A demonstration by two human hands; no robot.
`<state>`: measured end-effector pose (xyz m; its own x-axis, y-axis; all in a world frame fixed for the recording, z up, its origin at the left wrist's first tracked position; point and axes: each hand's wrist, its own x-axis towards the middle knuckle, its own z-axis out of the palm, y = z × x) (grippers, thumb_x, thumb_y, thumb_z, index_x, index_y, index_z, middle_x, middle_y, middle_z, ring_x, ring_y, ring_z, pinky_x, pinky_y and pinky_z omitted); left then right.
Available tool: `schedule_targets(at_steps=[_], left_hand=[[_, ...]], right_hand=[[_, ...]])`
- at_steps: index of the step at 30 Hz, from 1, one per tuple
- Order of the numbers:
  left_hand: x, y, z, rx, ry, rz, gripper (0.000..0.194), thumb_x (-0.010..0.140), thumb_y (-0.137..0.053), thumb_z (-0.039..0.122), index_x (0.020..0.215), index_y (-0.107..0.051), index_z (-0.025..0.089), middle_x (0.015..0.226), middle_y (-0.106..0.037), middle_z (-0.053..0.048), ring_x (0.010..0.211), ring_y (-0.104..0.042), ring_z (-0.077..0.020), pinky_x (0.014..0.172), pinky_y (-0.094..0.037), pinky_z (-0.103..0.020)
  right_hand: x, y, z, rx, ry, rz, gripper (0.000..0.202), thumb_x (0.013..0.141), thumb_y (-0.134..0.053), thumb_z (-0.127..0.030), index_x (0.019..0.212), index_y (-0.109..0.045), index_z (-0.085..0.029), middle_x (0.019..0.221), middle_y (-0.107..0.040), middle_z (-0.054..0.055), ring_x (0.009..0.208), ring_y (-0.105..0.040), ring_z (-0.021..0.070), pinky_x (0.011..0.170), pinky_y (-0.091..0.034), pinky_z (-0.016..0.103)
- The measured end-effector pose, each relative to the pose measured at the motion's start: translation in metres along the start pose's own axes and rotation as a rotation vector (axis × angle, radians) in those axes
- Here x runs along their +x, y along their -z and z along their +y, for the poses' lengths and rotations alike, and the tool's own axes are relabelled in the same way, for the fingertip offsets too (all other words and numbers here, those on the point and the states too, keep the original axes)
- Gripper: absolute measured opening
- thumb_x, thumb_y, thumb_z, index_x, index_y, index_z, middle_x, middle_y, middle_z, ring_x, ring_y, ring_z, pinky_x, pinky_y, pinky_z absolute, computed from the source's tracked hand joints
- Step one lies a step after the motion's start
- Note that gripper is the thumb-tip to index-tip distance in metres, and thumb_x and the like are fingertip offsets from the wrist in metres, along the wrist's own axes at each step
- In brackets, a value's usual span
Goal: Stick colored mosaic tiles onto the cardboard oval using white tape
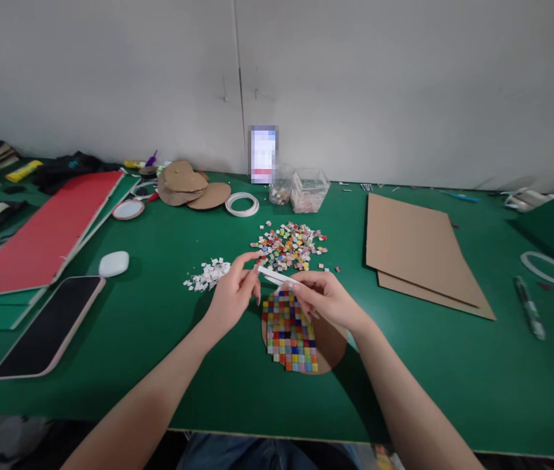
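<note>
The right hand [328, 299] pinches a white strip [277, 275], the left hand [231, 295], hold unclear, at its left end; tiling the disc [331, 343], seemingly underway, next calls for careful alignment.

A single head-worn camera is looking forward and down across the worktop [159, 241] from above its near edge; the left hand [231, 294] and right hand [328, 300] are sitting near mid-frame, within arm's reach; the forearms [159, 391] are rising from the bottom, where the wearer's lap [257, 454] is showing; the pale wall [379, 98] opposite is filling the top.
</note>
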<state>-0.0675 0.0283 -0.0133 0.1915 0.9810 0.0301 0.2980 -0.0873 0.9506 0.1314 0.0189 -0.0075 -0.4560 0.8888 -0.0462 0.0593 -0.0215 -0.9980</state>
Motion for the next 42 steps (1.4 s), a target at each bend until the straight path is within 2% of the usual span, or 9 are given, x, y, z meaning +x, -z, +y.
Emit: schedule_targets(at_steps=[2, 5, 10, 16, 22, 25, 29, 32, 42], left_hand=[[0.0037, 0.0036, 0.0017, -0.179, 0.115, 0.014, 0.02, 0.087, -0.045, 0.037, 0.093, -0.049, 0.018, 0.047, -0.049, 0.007, 0.035, -0.035, -0.0054, 0.037, -0.026, -0.018], [0.0072, 0.0085, 0.0027, -0.413, 0.197, -0.005, 0.024, 0.083, -0.052, 0.038, 0.073, -0.046, 0.018, 0.042, -0.039, 0.009, 0.035, -0.029, -0.0034, 0.038, -0.023, -0.017], [0.0069, 0.0089, 0.0049, -0.604, 0.274, -0.09, 0.021, 0.082, -0.055, 0.036, 0.076, -0.052, 0.016, 0.044, -0.039, 0.008, 0.036, -0.029, -0.0025, 0.038, -0.021, -0.018], [0.0057, 0.0042, 0.0064, -0.614, 0.321, -0.079, 0.023, 0.08, -0.056, 0.039, 0.077, -0.052, 0.016, 0.045, -0.046, 0.006, 0.036, -0.036, -0.0034, 0.037, -0.021, -0.017], [0.0081, 0.0027, -0.001, -0.676, 0.329, -0.085, 0.024, 0.078, -0.061, 0.032, 0.068, -0.048, 0.016, 0.034, -0.031, 0.012, 0.029, -0.018, -0.0005, 0.035, -0.016, -0.017], [0.0077, 0.0038, -0.0015, -0.698, 0.306, -0.093, 0.019, 0.077, -0.063, 0.03, 0.072, -0.05, 0.016, 0.038, -0.038, 0.01, 0.033, -0.027, -0.0014, 0.038, -0.021, -0.016], [0.0062, 0.0053, -0.0004, -0.66, 0.306, -0.119, 0.024, 0.081, -0.055, 0.041, 0.085, -0.054, 0.017, 0.048, -0.046, 0.007, 0.039, -0.038, -0.004, 0.038, -0.025, -0.016], [0.0055, 0.0052, -0.0001, -0.635, 0.308, -0.13, 0.03, 0.083, -0.05, 0.046, 0.085, -0.054, 0.016, 0.049, -0.046, 0.006, 0.04, -0.039, -0.0045, 0.038, -0.027, -0.017], [0.0036, 0.0044, 0.0073, -0.565, 0.34, -0.183, 0.029, 0.083, -0.049, 0.045, 0.083, -0.053, 0.017, 0.049, -0.047, 0.006, 0.037, -0.037, -0.0042, 0.034, -0.023, -0.017]], right_hand=[[-0.0009, 0.002, -0.0002, -0.004, 0.015, -0.026, 0.03, 0.085, -0.052, -0.04, 0.088, -0.065, -0.013, 0.044, -0.045, -0.006, 0.036, -0.04, 0.0054, 0.038, -0.033, 0.019], [-0.0011, 0.0018, -0.0009, -0.003, 0.02, -0.059, 0.031, 0.084, -0.052, -0.04, 0.088, -0.066, -0.012, 0.045, -0.046, -0.005, 0.036, -0.04, 0.0053, 0.037, -0.032, 0.019], [-0.0001, -0.0013, -0.003, -0.066, 0.033, -0.067, 0.032, 0.085, -0.051, -0.04, 0.088, -0.066, -0.012, 0.047, -0.047, -0.004, 0.04, -0.041, 0.0061, 0.04, -0.034, 0.02], [0.0004, -0.0017, -0.0026, -0.094, 0.039, -0.059, 0.032, 0.085, -0.05, -0.041, 0.087, -0.066, -0.013, 0.048, -0.048, -0.004, 0.042, -0.045, 0.007, 0.042, -0.035, 0.02], [0.0005, -0.002, -0.0019, -0.077, 0.028, -0.061, 0.032, 0.085, -0.051, -0.041, 0.087, -0.066, -0.013, 0.048, -0.048, -0.004, 0.042, -0.044, 0.0072, 0.042, -0.034, 0.02], [0.0009, -0.0016, -0.0006, -0.081, 0.038, -0.056, 0.031, 0.085, -0.051, -0.04, 0.088, -0.066, -0.013, 0.048, -0.048, -0.004, 0.042, -0.044, 0.0072, 0.042, -0.034, 0.021], [0.0011, -0.0009, 0.0015, -0.072, 0.024, -0.039, 0.033, 0.084, -0.051, -0.041, 0.09, -0.066, -0.013, 0.048, -0.048, -0.004, 0.041, -0.044, 0.0075, 0.042, -0.036, 0.021], [0.001, -0.0009, 0.0025, -0.048, 0.014, -0.029, 0.032, 0.084, -0.052, -0.042, 0.09, -0.066, -0.013, 0.047, -0.048, -0.004, 0.04, -0.044, 0.0073, 0.04, -0.036, 0.021], [0.0011, -0.002, -0.0016, -0.144, 0.014, -0.033, 0.033, 0.085, -0.05, -0.042, 0.088, -0.067, -0.014, 0.05, -0.05, -0.003, 0.043, -0.043, 0.0079, 0.043, -0.036, 0.021]])
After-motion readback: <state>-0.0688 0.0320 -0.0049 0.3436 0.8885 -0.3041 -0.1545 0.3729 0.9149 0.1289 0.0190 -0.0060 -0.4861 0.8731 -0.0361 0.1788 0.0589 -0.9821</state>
